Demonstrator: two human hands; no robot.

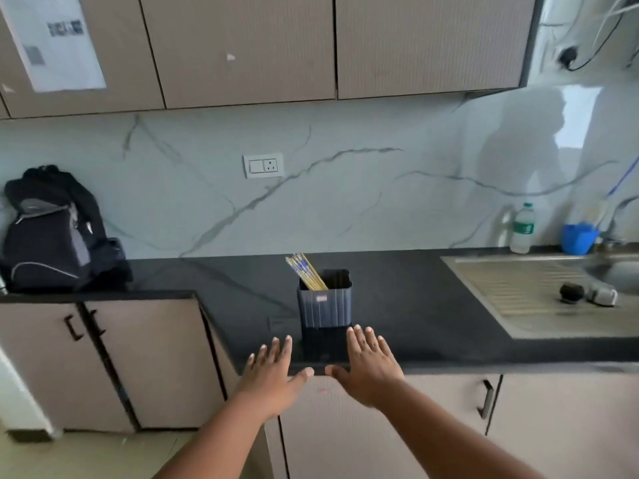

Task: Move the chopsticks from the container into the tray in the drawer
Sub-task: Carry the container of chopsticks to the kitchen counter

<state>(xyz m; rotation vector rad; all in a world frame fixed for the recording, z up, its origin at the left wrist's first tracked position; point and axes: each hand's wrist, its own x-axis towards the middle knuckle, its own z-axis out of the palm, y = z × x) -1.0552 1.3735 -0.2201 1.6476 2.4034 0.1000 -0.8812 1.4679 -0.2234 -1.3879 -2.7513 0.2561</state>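
In container (324, 299), chopsticks (306, 272) tilted up-left

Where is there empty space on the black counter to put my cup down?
The widest bare stretch of the counter lies between the backpack and the chopstick container. Another lies between the container and the sink. It is crowded near the front edge, where the left hand and right hand hover.

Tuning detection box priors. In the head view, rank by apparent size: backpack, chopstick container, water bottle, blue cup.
1. backpack, clearly largest.
2. chopstick container, though it sits nearer the camera, which inflates it.
3. water bottle and blue cup: the bottle is taller, the cup wider, and their areas look alike, so I won't rank them.
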